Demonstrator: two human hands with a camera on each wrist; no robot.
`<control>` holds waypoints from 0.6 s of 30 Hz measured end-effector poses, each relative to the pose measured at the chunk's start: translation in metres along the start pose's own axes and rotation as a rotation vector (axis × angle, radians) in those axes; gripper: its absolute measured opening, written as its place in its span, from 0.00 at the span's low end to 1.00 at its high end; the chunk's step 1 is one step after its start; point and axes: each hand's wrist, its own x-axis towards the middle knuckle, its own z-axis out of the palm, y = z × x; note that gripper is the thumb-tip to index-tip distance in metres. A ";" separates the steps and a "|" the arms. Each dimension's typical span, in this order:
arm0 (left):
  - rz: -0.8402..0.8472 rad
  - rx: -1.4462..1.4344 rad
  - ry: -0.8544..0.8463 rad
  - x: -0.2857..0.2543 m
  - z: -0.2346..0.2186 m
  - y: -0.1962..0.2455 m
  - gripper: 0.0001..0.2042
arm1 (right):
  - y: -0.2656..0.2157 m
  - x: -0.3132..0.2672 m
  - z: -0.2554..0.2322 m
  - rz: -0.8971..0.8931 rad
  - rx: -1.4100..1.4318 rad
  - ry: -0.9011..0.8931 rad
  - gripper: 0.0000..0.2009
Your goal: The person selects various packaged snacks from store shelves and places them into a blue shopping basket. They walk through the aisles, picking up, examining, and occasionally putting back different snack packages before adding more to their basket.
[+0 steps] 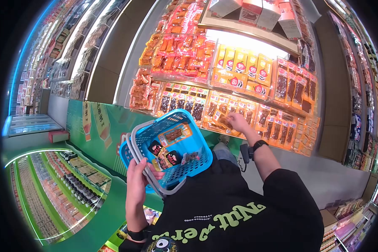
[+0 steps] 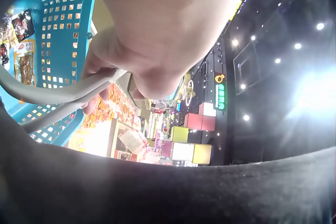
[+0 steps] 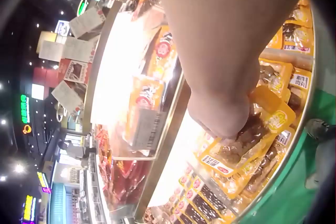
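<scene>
The left hand [image 1: 137,179] curls its fingers round the grey handles [image 1: 139,148] of a blue basket [image 1: 178,143] — snack packets lie inside it. At two o'clock from the basket, the right hand [image 1: 238,122] pinches an orange snack packet [image 3: 257,129] on the lit shelf [image 1: 256,105] — fingers closed on it.

Left hand [image 1: 137,182] raised, fingers curled in a tight grip, right hand [image 1: 238,122] stretched forward, fingers pinching
</scene>
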 end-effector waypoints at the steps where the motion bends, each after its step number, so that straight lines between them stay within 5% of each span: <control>1: -0.010 0.008 0.021 -0.002 0.002 0.001 0.14 | 0.002 0.003 0.008 -0.005 0.013 -0.020 0.11; 5: -0.023 0.031 0.101 -0.009 0.009 0.004 0.13 | -0.002 0.017 0.024 0.069 0.222 -0.119 0.08; 11: -0.041 -0.015 0.185 -0.014 0.016 0.001 0.13 | 0.008 0.035 0.012 -0.093 0.105 -0.143 0.06; 15: -0.058 -0.061 0.177 -0.011 0.019 0.000 0.13 | 0.020 0.031 -0.027 0.083 0.432 -0.257 0.09; 18: -0.054 -0.055 0.173 -0.007 0.023 -0.001 0.13 | 0.026 0.013 -0.048 0.345 0.746 -0.273 0.23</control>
